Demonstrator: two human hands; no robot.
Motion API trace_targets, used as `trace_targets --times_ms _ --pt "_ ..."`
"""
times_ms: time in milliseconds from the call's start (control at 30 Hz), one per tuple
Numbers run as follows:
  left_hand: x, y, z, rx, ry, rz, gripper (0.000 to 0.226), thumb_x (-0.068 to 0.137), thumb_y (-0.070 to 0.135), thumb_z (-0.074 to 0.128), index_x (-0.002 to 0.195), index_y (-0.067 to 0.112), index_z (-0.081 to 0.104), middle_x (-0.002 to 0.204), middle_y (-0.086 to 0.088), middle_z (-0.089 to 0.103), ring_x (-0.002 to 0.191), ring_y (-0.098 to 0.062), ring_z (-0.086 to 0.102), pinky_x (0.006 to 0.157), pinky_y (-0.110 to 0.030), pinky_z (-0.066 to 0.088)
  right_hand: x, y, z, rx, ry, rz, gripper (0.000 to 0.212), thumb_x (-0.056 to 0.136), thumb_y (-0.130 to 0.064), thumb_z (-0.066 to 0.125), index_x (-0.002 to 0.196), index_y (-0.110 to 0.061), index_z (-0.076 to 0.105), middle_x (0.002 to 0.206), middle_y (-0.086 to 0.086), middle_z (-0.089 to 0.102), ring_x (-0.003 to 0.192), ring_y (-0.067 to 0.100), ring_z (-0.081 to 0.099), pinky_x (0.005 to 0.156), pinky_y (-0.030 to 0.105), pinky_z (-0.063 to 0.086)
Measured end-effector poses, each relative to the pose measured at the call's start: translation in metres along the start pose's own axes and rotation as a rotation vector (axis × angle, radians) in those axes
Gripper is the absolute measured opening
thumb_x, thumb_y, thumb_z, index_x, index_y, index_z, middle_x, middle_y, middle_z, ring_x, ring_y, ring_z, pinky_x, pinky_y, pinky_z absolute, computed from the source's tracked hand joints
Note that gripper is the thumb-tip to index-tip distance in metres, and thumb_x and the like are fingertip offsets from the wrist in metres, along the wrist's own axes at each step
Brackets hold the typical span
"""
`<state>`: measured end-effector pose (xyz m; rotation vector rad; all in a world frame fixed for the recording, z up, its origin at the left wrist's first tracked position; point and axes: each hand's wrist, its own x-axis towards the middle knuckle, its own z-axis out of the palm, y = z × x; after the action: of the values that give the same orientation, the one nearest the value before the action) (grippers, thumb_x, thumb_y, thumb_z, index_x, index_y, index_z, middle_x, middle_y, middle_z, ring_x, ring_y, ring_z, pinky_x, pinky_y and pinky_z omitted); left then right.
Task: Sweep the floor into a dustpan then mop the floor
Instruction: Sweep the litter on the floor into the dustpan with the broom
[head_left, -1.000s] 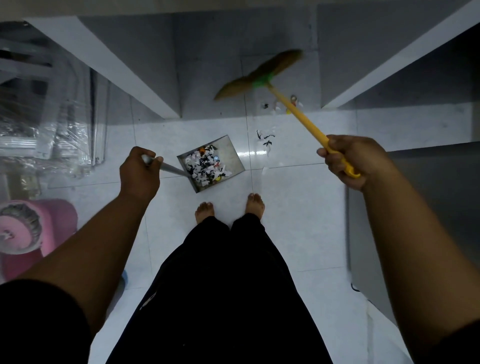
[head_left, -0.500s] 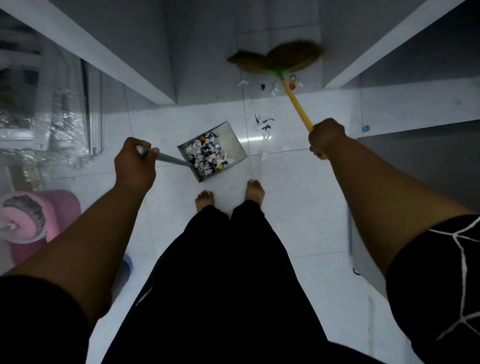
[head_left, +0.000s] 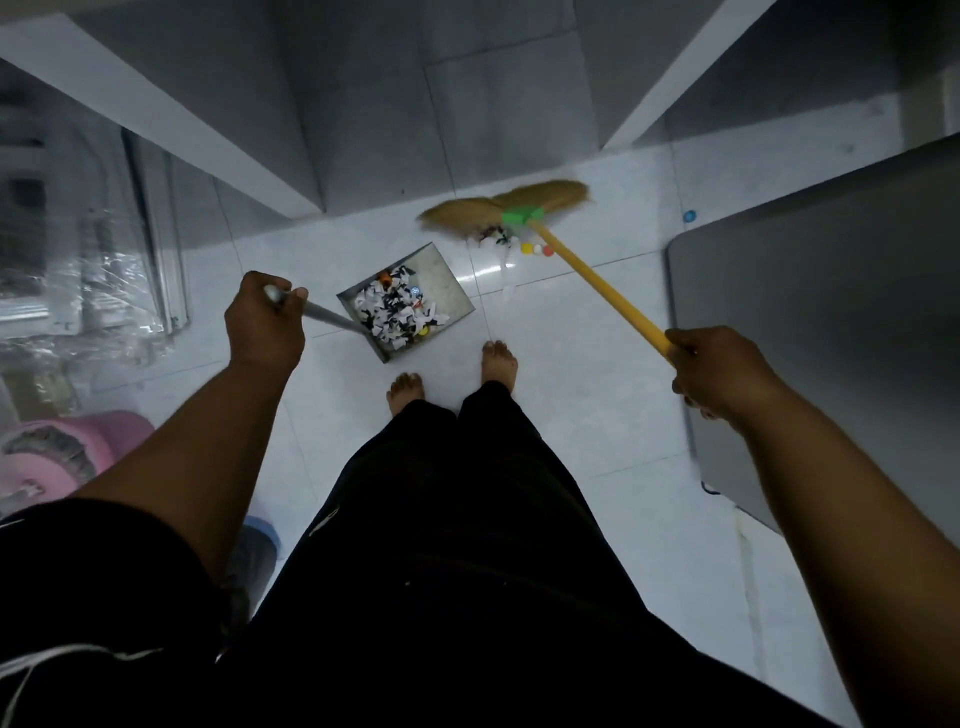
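Observation:
My left hand (head_left: 265, 325) grips the metal handle of a grey dustpan (head_left: 447, 283) that rests on the white tiled floor, filled with paper scraps and small coloured bits. My right hand (head_left: 719, 371) holds the yellow handle of a straw broom (head_left: 506, 210) with a green collar. The bristles touch the floor just beyond the dustpan's open edge. A small pile of debris (head_left: 511, 244), paper bits and coloured caps, lies under and beside the bristles, to the right of the pan.
My bare feet (head_left: 452, 371) stand just behind the dustpan. A grey partition (head_left: 171, 119) rises at left, another at right (head_left: 670, 88). A dark panel (head_left: 810, 332) stands at right. Plastic-wrapped items (head_left: 78, 249) and a pink object (head_left: 67, 457) sit at left. A blue cap (head_left: 689, 215) lies far right.
The broom head has swept back toward me, dragging the scattered debris close to the dustpan's mouth. My right hand has pulled back to the right. The dustpan stays put.

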<state>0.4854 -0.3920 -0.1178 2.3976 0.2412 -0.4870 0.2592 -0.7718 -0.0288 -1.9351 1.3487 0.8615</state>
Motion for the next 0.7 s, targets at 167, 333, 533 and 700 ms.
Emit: trace_targets --times_ms 167,333,533,700 --pt "-0.001 0.006 0.0 0.017 -0.001 0.037 0.018 0.09 0.028 0.065 0.101 0.015 0.06 0.096 0.002 0.061 0.088 -0.013 0.056 0.081 -0.023 0.043 -0.008 0.042 -0.039 0.088 0.099 -0.06 0.037 0.087 -0.035 0.063 0.123 -0.029 0.061 0.071 0.001 0.06 0.055 0.024 0.056 0.048 0.025 0.042" --pt "-0.002 0.016 0.01 0.034 -0.03 0.079 0.018 0.089 0.03 0.066 0.099 0.017 0.06 0.102 -0.007 0.066 0.09 -0.017 0.059 0.081 -0.025 0.045 0.048 0.07 -0.085 0.041 0.186 0.032 0.033 0.088 -0.024 0.06 0.121 -0.02 0.062 0.065 0.006 0.063 0.051 0.02 0.058 0.048 0.027 0.047" --pt "-0.007 0.022 0.019 0.026 -0.071 0.101 0.01 0.088 0.033 0.065 0.086 0.032 0.056 0.099 -0.01 0.066 0.095 -0.03 0.064 0.085 -0.042 0.053 0.124 0.061 -0.098 0.044 0.151 0.216 0.027 0.094 -0.016 0.052 0.102 0.007 0.062 0.078 0.02 0.064 0.061 0.03 0.062 0.062 0.04 0.058" --pt "-0.007 0.022 0.025 -0.013 -0.065 0.079 0.014 0.086 0.037 0.066 0.079 0.042 0.055 0.093 -0.009 0.065 0.086 -0.025 0.062 0.08 -0.049 0.053 0.148 0.037 -0.073 0.252 -0.009 0.339 0.025 0.1 -0.014 0.04 0.083 -0.001 0.052 0.07 0.014 0.051 0.057 0.022 0.048 0.048 0.031 0.044"
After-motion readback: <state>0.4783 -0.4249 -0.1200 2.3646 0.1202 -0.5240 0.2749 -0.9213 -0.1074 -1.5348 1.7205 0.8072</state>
